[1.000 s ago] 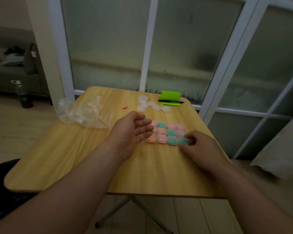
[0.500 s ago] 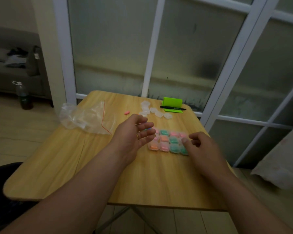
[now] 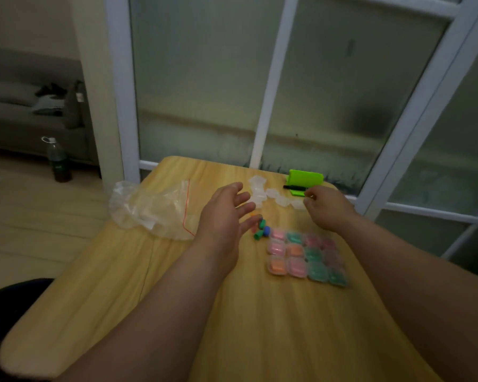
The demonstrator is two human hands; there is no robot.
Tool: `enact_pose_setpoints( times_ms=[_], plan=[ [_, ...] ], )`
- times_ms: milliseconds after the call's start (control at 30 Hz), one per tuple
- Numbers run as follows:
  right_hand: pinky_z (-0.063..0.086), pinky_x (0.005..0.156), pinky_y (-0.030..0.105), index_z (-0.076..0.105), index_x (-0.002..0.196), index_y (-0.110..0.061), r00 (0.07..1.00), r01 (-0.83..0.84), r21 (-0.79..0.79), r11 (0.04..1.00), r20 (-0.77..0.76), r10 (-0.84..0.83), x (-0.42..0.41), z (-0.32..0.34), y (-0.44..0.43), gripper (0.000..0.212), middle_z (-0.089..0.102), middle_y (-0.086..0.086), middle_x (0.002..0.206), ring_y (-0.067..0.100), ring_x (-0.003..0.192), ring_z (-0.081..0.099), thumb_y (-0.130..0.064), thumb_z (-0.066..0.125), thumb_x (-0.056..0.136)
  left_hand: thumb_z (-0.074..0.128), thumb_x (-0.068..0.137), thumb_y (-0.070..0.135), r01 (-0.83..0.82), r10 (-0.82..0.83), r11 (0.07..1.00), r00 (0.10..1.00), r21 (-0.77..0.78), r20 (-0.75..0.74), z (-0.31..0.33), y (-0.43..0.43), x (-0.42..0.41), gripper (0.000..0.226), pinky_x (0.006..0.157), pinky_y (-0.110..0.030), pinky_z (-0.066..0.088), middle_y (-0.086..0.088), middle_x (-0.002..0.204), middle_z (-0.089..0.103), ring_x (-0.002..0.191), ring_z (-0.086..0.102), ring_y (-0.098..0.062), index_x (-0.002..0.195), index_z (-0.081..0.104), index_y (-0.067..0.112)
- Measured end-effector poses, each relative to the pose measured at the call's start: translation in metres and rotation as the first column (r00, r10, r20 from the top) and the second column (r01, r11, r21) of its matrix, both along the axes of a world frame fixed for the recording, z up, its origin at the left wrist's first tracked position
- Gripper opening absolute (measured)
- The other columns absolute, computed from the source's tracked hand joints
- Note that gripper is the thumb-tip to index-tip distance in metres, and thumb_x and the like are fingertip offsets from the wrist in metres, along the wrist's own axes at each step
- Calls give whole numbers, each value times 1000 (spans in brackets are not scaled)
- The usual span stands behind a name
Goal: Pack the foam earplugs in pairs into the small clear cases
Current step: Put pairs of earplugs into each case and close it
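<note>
a: what sort of place was it?
b: a home, i reckoned. i saw a grey sofa (image 3: 14, 125), a bottle (image 3: 58, 161) on the wood floor (image 3: 39, 216), and frosted glass doors (image 3: 204, 78) behind a small table (image 3: 273, 326).

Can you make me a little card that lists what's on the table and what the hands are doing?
table: wooden
filled cases: a block holding pink, orange and green plugs
empty cases: a clear row near the far edge
loose earplugs: a small heap, green, blue and orange
left hand: open, fingers beside the heap
right hand: fingers curled at the empty cases; grip unclear
plastic bag: crumpled, left side
</note>
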State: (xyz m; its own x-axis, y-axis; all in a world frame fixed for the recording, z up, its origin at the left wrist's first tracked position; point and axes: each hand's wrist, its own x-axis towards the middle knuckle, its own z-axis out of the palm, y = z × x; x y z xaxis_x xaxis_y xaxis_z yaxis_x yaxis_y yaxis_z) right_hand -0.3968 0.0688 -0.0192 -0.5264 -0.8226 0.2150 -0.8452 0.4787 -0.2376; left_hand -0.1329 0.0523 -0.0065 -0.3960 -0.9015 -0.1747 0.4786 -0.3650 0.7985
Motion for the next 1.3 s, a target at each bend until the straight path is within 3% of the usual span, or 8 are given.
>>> enact_pose_setpoints(
  times_ms=[200, 433, 567, 633, 733, 867, 1133, 1300],
  plan=[
    [49, 107, 39, 62, 144, -23, 1000, 30, 142, 989, -10, -29, -9, -12, -36, 49, 62, 8, 147, 32, 132, 59, -43, 62, 99, 51, 107, 27, 21, -21, 1000, 1000, 18, -3, 0, -4, 3, 31, 92, -47, 62, -16, 122, 69, 113, 70, -33, 125, 64, 6],
    [51, 89, 36, 72, 123, -19, 997, 76, 114, 991, -4, -76, -1, -8, -33, 30, 71, 13, 124, 33, 114, 65, -30, 69, 94, 54, 104, 24, 90, -89, 996, 995, -14, 50, -1, 1, 9, 26, 98, -50, 59, -19, 123, 70, 104, 72, -30, 120, 65, 6],
    [50, 75, 35, 74, 108, -22, 981, 73, -134, 988, 186, -47, 20, 14, -9, 22, 76, 13, 106, 33, 98, 70, -28, 73, 87, 55, 104, 18, 159, -142, 982, 978, -103, 149, -2, 7, 15, 22, 93, -47, 60, -23, 126, 68, 101, 72, -31, 121, 63, 7],
    [60, 76, 45, 71, 97, -21, 904, 68, -290, 955, 423, 64, 48, 29, 9, 10, 76, 13, 93, 30, 85, 74, -26, 75, 89, 57, 102, 11, 221, -179, 960, 955, -169, 235, -3, 14, 22, 21, 88, -43, 62, -24, 125, 69, 93, 69, -26, 121, 63, 10],
    [57, 71, 40, 73, 101, -15, 720, 2, -377, 926, 643, 260, 107, 49, 49, 11, 74, 11, 91, 25, 81, 75, -24, 74, 96, 63, 100, 11, 310, -222, 922, 915, -233, 338, -1, 26, 36, 26, 81, -41, 62, -23, 122, 69, 86, 67, -23, 124, 61, 19],
    [49, 66, 36, 76, 103, -10, 579, -48, -389, 920, 740, 343, 168, 40, 88, 14, 73, 5, 81, 19, 71, 68, -21, 72, 96, 65, 103, 23, 403, -288, 874, 879, -271, 380, 0, 41, 64, 33, 82, -42, 63, -24, 120, 70, 88, 71, -25, 135, 59, 25],
    [43, 60, 28, 75, 103, -6, 286, -24, -285, 958, 917, 279, 208, 3, 108, 18, 74, 6, 80, 11, 63, 65, -23, 71, 97, 64, 104, 20, 513, -327, 812, 794, -277, 512, -12, 54, 115, 30, 87, -44, 64, -17, 110, 77, 100, 77, -32, 132, 67, 28],
    [52, 67, 34, 70, 116, 6, 194, 14, -310, 951, 933, 302, 217, -4, 101, 32, 77, 22, 96, 28, 81, 71, -20, 71, 99, 67, 101, 19, 547, -335, 791, 763, -274, 553, -10, 47, 129, 32, 87, -39, 64, -18, 110, 77, 104, 75, -31, 132, 66, 26]
  ],
)
